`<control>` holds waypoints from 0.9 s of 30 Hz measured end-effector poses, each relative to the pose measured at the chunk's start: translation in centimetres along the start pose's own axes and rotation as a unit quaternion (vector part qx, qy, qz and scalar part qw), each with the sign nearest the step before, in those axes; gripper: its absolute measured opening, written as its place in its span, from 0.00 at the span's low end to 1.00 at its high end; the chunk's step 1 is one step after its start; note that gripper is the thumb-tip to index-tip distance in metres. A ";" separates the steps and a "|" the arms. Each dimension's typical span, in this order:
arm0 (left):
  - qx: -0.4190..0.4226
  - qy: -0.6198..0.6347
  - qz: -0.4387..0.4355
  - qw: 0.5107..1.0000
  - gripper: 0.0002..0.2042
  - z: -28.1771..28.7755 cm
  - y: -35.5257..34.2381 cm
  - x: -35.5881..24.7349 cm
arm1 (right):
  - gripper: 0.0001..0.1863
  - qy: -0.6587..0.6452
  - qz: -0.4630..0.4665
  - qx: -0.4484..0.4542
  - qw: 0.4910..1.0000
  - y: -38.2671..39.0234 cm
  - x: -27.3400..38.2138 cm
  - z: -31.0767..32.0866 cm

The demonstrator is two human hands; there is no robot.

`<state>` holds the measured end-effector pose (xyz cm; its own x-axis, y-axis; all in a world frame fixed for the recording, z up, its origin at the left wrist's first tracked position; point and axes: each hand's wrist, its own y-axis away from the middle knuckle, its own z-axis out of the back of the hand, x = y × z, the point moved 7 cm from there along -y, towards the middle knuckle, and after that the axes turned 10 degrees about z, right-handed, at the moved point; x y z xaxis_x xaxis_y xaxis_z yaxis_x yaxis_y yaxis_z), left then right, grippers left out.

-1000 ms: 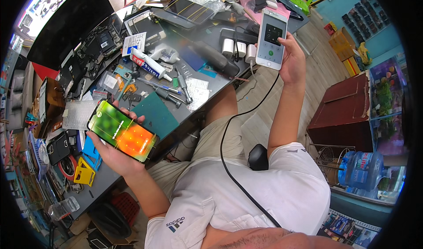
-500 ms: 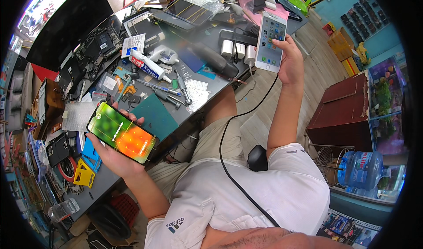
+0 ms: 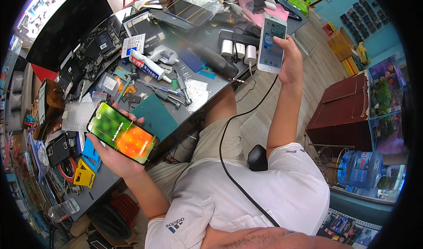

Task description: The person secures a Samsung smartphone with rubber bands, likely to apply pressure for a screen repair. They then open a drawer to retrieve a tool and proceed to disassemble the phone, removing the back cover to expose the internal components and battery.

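A black-edged smartphone rests in my left hand, its fingers wrapped round the long sides. That phone's screen is lit green and orange, with a dot grid and thin lines across it. Higher up on the right, a white-framed smartphone is gripped in my right hand. My right thumb lies on its screen, which shows app icons over a dimmed background. Both phones face up, held apart from each other. Below the left-hand phone's right end lies the edge of a green mat.
Tools, including a screwdriver, lie on the grey desk beside a white glue tube. Chargers fill a power strip near the right phone. A black cable runs across my body. A large monitor stands at left.
The white phone's screen has gone from a bright icon page to a dimmer, blurred one. My right hand has barely shifted; the left hand and its phone stay put.
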<state>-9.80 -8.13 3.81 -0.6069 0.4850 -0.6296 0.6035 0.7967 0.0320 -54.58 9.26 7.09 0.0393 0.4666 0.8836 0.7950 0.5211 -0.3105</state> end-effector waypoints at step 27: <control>-0.045 0.011 -0.008 0.999 0.43 0.1 -0.1 0.0 | 0.26 -0.116 -0.056 0.036 0.991 -0.6 -0.8 0.7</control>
<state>-9.81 -8.19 3.72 -0.6274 0.4793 -0.6137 0.5460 0.8327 0.0921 -55.53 9.10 6.35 -0.1931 0.5498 0.8127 0.7413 0.6244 -0.2463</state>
